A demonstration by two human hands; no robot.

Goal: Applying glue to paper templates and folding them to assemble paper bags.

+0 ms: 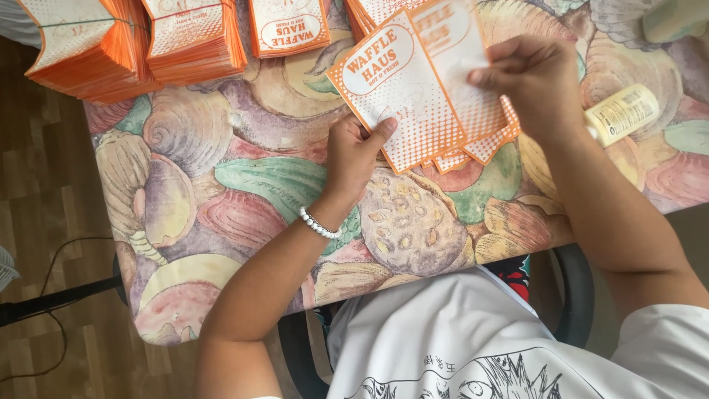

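A flat orange-and-white dotted paper bag (402, 92) is held above the middle of the table, toward its far edge, over the fruit-patterned tablecloth (221, 177). The left hand (353, 151) pinches its lower corner; the right hand (533, 81) pinches a second bag's (461, 55) edge. Bundled bag stacks (133, 41) sit at the far-left corner, and a cream bottle (624, 112) lies beside the right wrist.
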